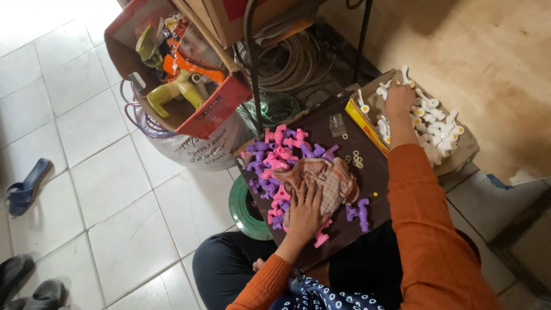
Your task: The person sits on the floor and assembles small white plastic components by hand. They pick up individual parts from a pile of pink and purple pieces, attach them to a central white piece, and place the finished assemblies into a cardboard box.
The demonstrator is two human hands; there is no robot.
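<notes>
**Sorting plastic taps: one hand in the white pieces, one on the coloured heap**

The person sits on the tiled floor with a dark brown board across the lap. The left hand lies flat, fingers spread and gripping nothing, on a heap of pink and purple plastic tap fittings, its fingertips on the edge of a checked orange-and-white cloth draped over that heap. The right hand, reaching out at two o'clock, is down among the white plastic tap pieces in a shallow cardboard tray with a yellow edge; whether its fingers have closed on a piece cannot be told from here.

Small pale rings lie loose on the board between heap and tray. A lone purple fitting sits apart at four o'clock of the cloth. Judging by the full heap and full tray, most of the handling seems yet to be done.

At eleven o'clock stands an open red cardboard box of yellow-green and orange fittings.
</notes>
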